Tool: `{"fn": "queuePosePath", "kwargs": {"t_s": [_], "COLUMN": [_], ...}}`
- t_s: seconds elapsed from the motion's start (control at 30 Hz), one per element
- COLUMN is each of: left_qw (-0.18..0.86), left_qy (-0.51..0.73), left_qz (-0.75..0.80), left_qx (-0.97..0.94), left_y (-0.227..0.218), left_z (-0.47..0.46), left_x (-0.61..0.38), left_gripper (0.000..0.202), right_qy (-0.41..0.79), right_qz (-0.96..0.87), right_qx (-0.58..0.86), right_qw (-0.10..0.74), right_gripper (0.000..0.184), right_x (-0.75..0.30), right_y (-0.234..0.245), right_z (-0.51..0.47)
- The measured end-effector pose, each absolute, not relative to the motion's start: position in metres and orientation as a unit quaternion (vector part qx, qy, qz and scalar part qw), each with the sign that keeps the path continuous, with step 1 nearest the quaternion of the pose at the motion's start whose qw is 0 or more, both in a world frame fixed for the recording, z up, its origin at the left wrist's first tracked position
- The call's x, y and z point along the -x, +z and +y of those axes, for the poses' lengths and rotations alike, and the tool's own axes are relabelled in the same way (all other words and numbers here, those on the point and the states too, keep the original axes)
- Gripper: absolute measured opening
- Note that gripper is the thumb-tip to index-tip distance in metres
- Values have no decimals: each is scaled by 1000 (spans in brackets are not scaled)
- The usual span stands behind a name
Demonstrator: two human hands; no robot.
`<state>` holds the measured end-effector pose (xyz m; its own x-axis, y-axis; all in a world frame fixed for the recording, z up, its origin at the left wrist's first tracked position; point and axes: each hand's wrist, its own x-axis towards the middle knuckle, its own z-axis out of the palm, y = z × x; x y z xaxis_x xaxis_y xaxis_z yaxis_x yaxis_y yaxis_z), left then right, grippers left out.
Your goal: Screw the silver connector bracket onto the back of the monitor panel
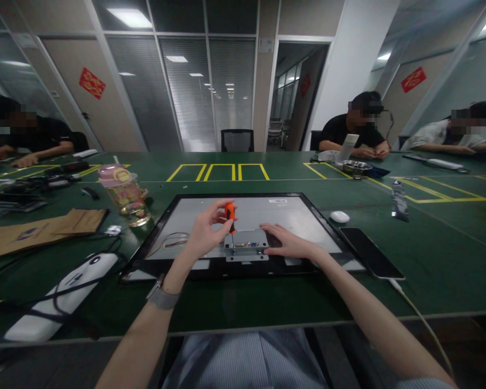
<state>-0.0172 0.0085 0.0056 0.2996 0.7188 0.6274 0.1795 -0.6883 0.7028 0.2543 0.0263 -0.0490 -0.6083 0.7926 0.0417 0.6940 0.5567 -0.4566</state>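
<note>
My left hand (209, 229) is closed around the orange and black handle of a screwdriver (230, 212), which stands upright. Its shaft points down at the left part of a small metal box (247, 243) with connector ports along its front side. Against the right end of that box rests my right hand (285, 241), fingers stretched out and holding nothing. The box sits on the grey back of a flat display panel (303, 216) with a black frame. Thin wires (172, 239) lie on the panel to the left of my left hand. The screwdriver's tip is too small to make out.
Right of the panel lie a phone (370, 251) with a cable and a white earbud case (339, 216). On the left are a drink bottle (125, 194), a brown paper envelope (44, 229) and a white power bank (65, 297) under black cables. Several people sit across the table.
</note>
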Motion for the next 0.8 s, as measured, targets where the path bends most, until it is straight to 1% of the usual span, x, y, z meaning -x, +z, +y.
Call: {"fn": "queuePosePath", "kwargs": {"t_s": [0.13, 0.2, 0.23, 0.37, 0.43, 0.5, 0.63, 0.7, 0.8], "left_qw": [196, 198, 215, 339, 362, 340, 256, 257, 293], "left_qy": [534, 534, 530, 503, 502, 510, 519, 504, 483], "left_qz": [293, 287, 283, 255, 254, 266, 282, 278, 271], "left_qx": [-768, -770, -770, -753, -744, -745, -765, -776, -779], "left_y": [7, 9, 10, 13, 12, 11, 12, 12, 11], "left_z": [10, 9, 9, 7, 7, 8, 8, 6, 4], "left_x": [18, 19, 20, 22, 22, 22, 21, 21, 20], "left_gripper": [39, 36, 36, 40, 41, 40, 37, 40, 46], "right_qy": [203, 202, 201, 198, 198, 200, 199, 199, 200], "right_qz": [-874, -874, -874, -875, -876, -876, -874, -874, -874], "right_qx": [425, 426, 427, 426, 424, 422, 426, 428, 427], "right_qw": [121, 119, 117, 114, 116, 120, 121, 117, 116], "right_gripper": [82, 82, 83, 82, 82, 82, 82, 82, 83], "right_x": [-255, -255, -255, -255, -255, -255, -255, -255, -256], "right_y": [-49, -49, -49, -48, -49, -49, -49, -50, -51], "right_z": [27, 26, 26, 26, 26, 27, 27, 27, 28]}}
